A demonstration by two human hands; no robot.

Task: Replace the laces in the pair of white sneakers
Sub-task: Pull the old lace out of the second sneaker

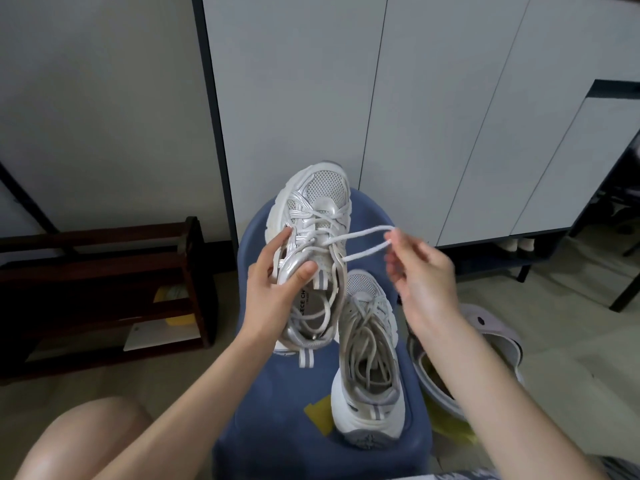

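Two hands, left fingers (pixel 298 271) clamped on sneaker (pixel 311 244), right fingers (pixel 398 244) pinching lace (pixel 363 233)

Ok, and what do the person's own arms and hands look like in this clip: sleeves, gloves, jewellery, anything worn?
Both forearms are bare as far as the frame shows: no sleeves reach them. The left hand and right hand wear no gloves, and no rings, watch or bracelet show. The right hand's fingers are motion-blurred, so small details there cannot be checked. A patterned grey cloth shows at the bottom edge.

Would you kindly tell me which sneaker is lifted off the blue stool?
The far sneaker, gripped by the left hand; the other sneaker rests on the blue stool.
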